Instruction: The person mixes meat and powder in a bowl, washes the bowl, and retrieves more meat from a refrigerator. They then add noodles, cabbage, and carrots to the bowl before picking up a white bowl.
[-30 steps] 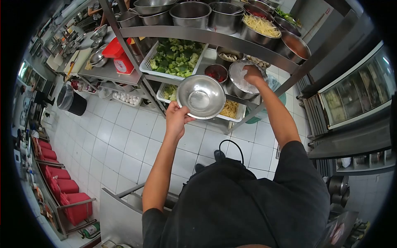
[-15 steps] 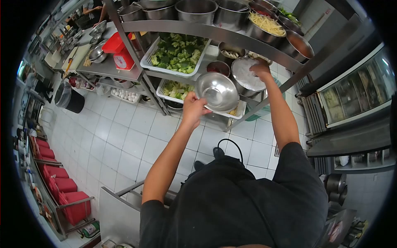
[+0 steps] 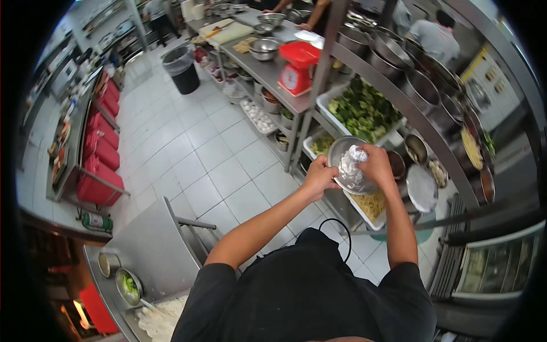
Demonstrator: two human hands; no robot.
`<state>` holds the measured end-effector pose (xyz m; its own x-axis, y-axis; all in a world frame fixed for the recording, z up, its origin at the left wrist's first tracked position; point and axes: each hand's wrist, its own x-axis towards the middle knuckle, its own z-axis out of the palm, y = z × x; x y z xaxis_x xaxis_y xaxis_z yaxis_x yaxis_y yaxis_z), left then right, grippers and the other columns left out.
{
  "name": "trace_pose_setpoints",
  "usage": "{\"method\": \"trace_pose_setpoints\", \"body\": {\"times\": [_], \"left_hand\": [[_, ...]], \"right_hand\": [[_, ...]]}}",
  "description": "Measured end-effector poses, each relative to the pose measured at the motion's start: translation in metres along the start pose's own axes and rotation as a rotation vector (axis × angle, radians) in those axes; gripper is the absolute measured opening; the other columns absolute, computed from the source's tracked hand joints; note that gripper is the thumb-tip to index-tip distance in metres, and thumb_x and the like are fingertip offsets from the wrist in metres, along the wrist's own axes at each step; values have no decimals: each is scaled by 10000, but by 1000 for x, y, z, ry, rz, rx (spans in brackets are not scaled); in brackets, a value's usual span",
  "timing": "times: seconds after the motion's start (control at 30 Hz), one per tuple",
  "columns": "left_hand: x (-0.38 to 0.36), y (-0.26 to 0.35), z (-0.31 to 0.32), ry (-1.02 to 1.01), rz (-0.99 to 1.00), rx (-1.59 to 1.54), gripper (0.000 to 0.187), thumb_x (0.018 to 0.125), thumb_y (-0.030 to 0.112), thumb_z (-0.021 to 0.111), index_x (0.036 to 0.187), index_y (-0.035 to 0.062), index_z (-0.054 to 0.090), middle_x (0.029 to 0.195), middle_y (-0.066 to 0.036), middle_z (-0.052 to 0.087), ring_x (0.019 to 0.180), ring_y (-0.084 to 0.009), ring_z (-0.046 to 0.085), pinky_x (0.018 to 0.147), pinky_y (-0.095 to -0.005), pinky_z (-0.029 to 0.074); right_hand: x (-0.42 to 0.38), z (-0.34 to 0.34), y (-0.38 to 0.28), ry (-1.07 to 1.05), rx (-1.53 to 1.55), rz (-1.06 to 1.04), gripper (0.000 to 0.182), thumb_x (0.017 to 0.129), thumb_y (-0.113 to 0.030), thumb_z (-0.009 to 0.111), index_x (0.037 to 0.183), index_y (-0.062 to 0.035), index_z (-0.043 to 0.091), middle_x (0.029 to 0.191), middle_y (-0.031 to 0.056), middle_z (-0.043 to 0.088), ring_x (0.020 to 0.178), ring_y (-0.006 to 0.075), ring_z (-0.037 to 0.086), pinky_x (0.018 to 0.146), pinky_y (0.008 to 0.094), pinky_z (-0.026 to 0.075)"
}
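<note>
My left hand (image 3: 321, 178) grips the rim of a shallow metal bowl (image 3: 339, 149), thumb over the edge. The bowl is tilted a little and has loose white powder (image 3: 354, 179) inside. Over its right side, my right hand (image 3: 376, 166) is closed, with a white powdery clump (image 3: 358, 153) showing at its fingers. Right of that hand, a round pot (image 3: 422, 189) full of white powder sits on the shelf. Beneath the bowl is a white tray of yellow noodle-like strips (image 3: 371, 206).
A broccoli tray (image 3: 364, 108) and stacked metal pots (image 3: 393, 48) fill the rack, whose steel post (image 3: 319, 68) stands close by. A red scale (image 3: 297, 68) is on the counter. Behind left is a steel table (image 3: 154, 239). Another person (image 3: 436, 37) stands beyond the rack.
My right hand has left the powder pot and come over the bowl, which now holds white powder. The view has turned left, and the bowl appears farther right and lower.
</note>
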<state>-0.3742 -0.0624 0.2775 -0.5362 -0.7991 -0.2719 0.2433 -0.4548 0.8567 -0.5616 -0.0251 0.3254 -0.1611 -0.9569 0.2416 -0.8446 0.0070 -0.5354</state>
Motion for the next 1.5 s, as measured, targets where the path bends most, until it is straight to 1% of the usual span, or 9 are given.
{"method": "trace_pose_setpoints", "body": {"times": [0.2,0.47,0.6,0.77,1.03,1.27,1.4,1.43,1.5], "left_hand": [[11,50,-98,195,84,-106,212,782,-33,555,931,39,422,881,-128,574,723,-246,660,601,-370,602],[101,116,-244,325,184,-121,202,792,-45,540,935,31,419,936,-152,579,772,-268,670,688,-396,617],[141,181,-315,383,163,-167,204,797,-46,538,942,34,418,939,-150,580,795,-273,673,698,-406,613],[168,256,-403,494,209,-233,223,791,-37,549,933,60,408,919,-127,569,739,-251,642,683,-419,594],[223,368,-600,638,269,-221,206,781,-27,559,885,73,412,866,-97,557,725,-212,636,665,-406,606],[272,515,-750,590,292,-196,203,783,-28,551,870,79,401,830,-72,538,695,-188,625,661,-388,610],[322,577,-834,557,280,-208,197,787,-31,548,881,68,406,844,-76,532,679,-180,614,666,-389,609],[334,596,-848,555,286,-214,196,788,-32,547,883,67,407,845,-76,530,671,-177,608,671,-391,609],[365,624,-888,535,299,-224,193,791,-34,545,888,65,409,843,-75,524,666,-172,602,679,-394,609]], "right_hand": [[89,67,-75,-35,-33,-183,366,698,-114,741,1032,14,665,1012,235,660,980,406,616,884,438,480],[249,180,-138,-44,143,-387,300,689,8,603,980,24,676,979,226,655,943,412,614,851,450,485],[345,227,-189,-55,235,-469,257,662,37,584,899,16,680,875,209,651,842,407,621,769,451,496],[450,311,-257,-206,162,-746,259,649,12,619,900,13,682,920,191,660,875,381,622,800,443,492],[608,444,-397,-241,179,-815,278,641,23,612,911,3,674,900,168,652,932,388,597,846,460,466],[758,531,-490,11,15,-463,365,672,-77,733,1018,-15,633,985,189,571,987,410,548,856,479,451],[850,574,-507,-249,162,-183,414,722,-172,748,1063,37,646,988,245,645,940,379,633,816,434,500],[873,587,-513,-367,288,-110,394,738,-151,724,1065,56,650,930,210,687,836,281,675,741,366,518],[918,617,-526,-488,502,-30,370,745,-127,708,1060,58,651,891,157,690,789,216,657,704,329,507]]}}
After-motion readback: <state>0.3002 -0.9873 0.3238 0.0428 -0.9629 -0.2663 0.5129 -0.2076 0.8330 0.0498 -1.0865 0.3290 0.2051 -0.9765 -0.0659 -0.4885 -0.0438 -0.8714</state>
